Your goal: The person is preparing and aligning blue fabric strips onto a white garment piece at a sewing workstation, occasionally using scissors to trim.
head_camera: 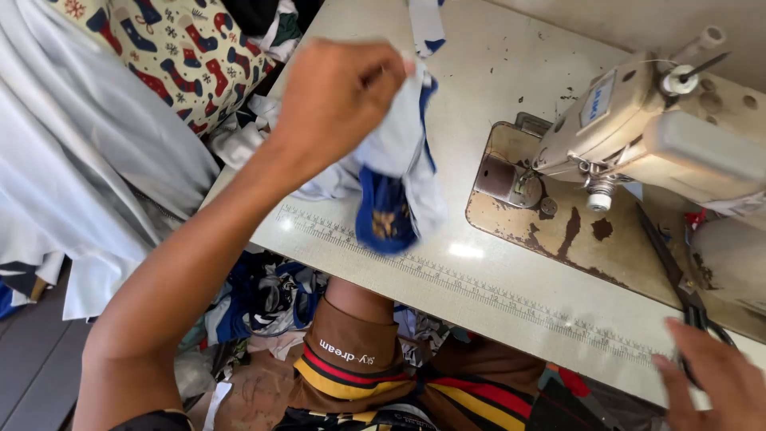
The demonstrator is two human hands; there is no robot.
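Nearest to us, at the bottom of the view, sits the brown short sleeve with yellow, red and black stripes, and beside it our bare left forearm rises toward the table. At the lower right our right hand lies with fingers spread flat on the table edge, gripping nothing, its fingertips touching the dark handles of the long black scissors that lie along the machine's base.

Below the table edge a heap of mixed blue, white and black fabric scraps fills the gap by our knees, over a dark floor.

The pale cream table top is worn and spotted, with a printed ruler strip running along its near edge. Above it our left hand is clenched around the white and dark blue cloth piece, which hangs from the fingers and droops onto the table just behind the ruler strip, left of the machine.

To the right stands the cream industrial sewing machine, its needle area over a rusty, chipped metal bed plate, a thread spool pin on top.

Farther left, a large white sheet of fabric drapes down, and behind it lies cream cloth printed with red and blue stockings.
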